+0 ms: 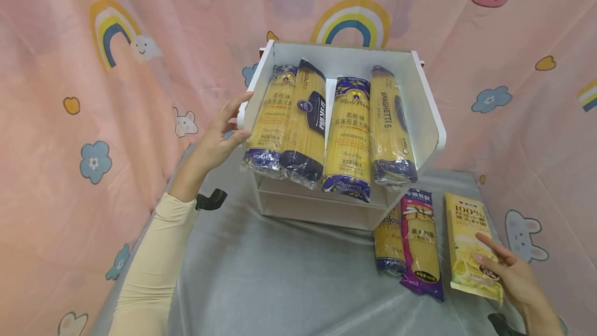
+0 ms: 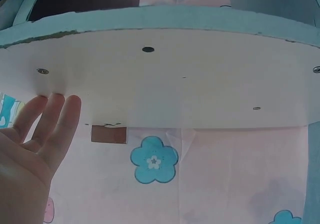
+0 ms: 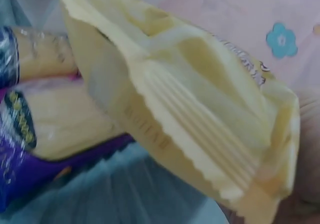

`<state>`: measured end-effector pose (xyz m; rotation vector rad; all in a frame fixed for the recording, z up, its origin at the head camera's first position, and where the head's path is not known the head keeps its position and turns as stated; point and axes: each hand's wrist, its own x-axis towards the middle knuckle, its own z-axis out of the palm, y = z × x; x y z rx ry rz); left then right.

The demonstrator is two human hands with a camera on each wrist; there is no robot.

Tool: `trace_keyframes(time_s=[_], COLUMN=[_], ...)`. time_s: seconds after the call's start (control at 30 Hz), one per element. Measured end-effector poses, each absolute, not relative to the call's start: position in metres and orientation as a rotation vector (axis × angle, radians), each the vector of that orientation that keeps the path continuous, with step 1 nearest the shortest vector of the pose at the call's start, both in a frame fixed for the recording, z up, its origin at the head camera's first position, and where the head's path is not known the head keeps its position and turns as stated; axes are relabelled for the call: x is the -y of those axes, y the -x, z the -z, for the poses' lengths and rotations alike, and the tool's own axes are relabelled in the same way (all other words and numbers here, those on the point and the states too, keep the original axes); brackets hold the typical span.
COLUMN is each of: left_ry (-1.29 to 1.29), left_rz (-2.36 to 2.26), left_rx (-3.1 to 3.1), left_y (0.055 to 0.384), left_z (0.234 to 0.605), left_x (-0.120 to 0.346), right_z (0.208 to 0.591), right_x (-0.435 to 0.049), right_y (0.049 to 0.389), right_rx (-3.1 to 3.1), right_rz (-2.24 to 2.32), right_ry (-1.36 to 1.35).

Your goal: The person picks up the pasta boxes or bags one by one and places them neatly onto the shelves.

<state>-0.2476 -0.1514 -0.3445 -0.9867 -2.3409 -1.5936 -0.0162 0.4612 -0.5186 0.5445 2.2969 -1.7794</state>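
At the left side wall of a white shelf unit (image 1: 431, 113), my left hand (image 1: 219, 139) touches the panel with extended fingers. The left wrist view shows fingertips (image 2: 59, 97) against the panel's outer face. Several spaghetti packs, among them a purple-and-yellow one (image 1: 347, 134) and a dark-banded one (image 1: 305, 118), lean side by side in the top tier. My right hand (image 1: 515, 274) grips a yellow bag of pasta (image 1: 468, 242) by its lower right side. In the right wrist view the bag's crimped end seal (image 3: 190, 129) faces the camera; part of that hand is out of frame.
Left of the yellow bag lie a purple-and-pink pasta pack (image 1: 422, 242) and a clear pasta pack with blue ends (image 1: 391, 242), partly behind the shelf. A grey cloth (image 1: 261, 274) covers the table. A pink patterned curtain (image 1: 196, 40) hangs around it.
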Motion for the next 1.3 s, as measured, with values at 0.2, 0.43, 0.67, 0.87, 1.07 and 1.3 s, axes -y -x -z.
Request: trace_keyframes(time_s=[0.2, 0.43, 0.67, 0.87, 1.07, 1.3], left_ry=[0.989, 0.994, 0.986, 0.981, 0.986, 0.978], left_rz=[1.593, 1.601, 1.6, 1.604, 1.601, 1.61], left_rx=[2.33, 2.322, 2.334, 2.341, 2.347, 2.349], left_y=[0.247, 0.247, 0.247, 0.247, 0.246, 0.245], left_z=[0.344, 0.344, 0.341, 0.342, 0.344, 0.344], left_x=[0.151, 0.151, 0.151, 0.151, 0.151, 0.151], right_z=[0.491, 0.455, 0.419, 0.39, 0.36, 0.323], right_x=[-0.453, -0.445, -0.439, -0.435, -0.426, -0.421], right_y=[0.021, 0.031, 0.042, 0.047, 0.056, 0.074], right_rx=[-2.363, -2.388, -2.289, -2.15, -2.206, -2.102], right_rz=[1.838, 2.067, 2.317, 2.434, 2.491, 2.548], right_ry=[-0.424, -0.266, -0.112, 0.056, 0.27, 0.567])
